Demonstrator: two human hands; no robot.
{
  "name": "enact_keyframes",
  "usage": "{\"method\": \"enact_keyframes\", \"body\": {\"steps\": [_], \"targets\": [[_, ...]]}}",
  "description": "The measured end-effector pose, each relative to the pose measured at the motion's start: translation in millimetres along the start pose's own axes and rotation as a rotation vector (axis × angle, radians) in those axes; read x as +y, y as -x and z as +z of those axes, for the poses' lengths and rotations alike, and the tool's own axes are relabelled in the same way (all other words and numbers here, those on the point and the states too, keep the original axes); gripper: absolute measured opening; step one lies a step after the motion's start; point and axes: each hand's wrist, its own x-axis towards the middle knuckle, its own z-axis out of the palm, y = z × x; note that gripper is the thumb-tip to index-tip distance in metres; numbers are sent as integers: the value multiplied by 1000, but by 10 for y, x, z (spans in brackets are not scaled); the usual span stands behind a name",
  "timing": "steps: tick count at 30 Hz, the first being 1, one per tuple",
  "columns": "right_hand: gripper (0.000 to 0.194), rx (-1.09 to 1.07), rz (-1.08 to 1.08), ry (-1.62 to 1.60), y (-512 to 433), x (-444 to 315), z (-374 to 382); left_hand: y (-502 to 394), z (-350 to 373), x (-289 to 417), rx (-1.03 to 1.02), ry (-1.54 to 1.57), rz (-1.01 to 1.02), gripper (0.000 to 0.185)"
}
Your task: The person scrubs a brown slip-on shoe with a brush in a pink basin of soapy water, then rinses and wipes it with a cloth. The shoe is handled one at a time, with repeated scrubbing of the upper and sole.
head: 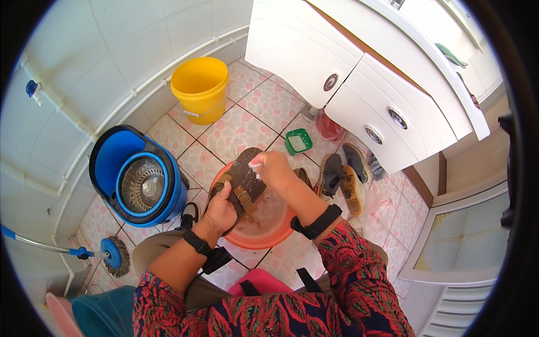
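Observation:
A brown sandal with buckled straps is tilted over an orange basin of cloudy water. My left hand grips it by the side and strap, thumb on top. Whitish suds or wet specks lie on its footbed. My right hand is at the front part of the sandal, its fingers closed on a small pinkish-white object, mostly hidden, that I cannot identify. Beyond the basin stands a small green plastic container with something white inside.
A blue mop bucket and a yellow bucket stand left and ahead. Several shoes and a reddish container are at the right, near a white cabinet. A mop head lies left; a pink stool shows below me.

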Motion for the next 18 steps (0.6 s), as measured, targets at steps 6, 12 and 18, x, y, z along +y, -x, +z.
{"method": "enact_keyframes", "body": {"steps": [6, 12, 18], "targets": [[11, -188, -48, -57, 11, -163, 201, -9, 75, 44, -66, 27, -22, 59], [15, -108, -37, 12, -20, -167, 336, 14, 71, 37, -156, 60, -80, 71], [8, -144, -5, -63, -54, -25, 330, -3, -30, 23, -119, -124, -130, 52]]}}
